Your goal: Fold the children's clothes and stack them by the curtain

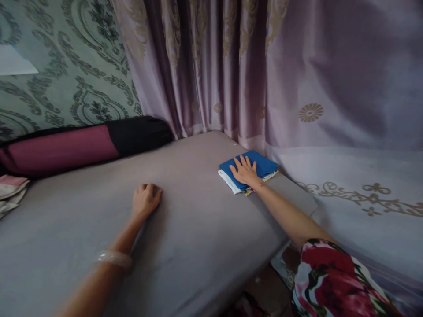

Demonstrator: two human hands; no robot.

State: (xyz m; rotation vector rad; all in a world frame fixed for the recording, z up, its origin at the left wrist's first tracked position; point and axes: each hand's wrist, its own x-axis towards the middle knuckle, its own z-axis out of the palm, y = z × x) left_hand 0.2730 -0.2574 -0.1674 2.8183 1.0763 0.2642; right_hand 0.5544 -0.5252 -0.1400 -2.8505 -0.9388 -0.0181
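Note:
My right hand [245, 171] lies flat with fingers spread on a folded blue cloth [264, 164]. Under the blue cloth are a folded white cloth [229, 181] and a patterned, many-coloured cloth [271, 175], showing only at the edges. This small stack sits near the right-hand corner of the bed, by the curtain. To the left, my left hand [146, 200] rests on the grey sheet [194, 211] with its fingers curled in, and nothing shows in it. A pale bangle circles the left wrist.
A long maroon and black bolster [66, 149] lies along the wallpapered wall. Pink and cream folded fabric [12, 193] is at the left edge. Lilac curtains [211, 75] hang behind and to the right of the bed. The bed's edge drops off at lower right.

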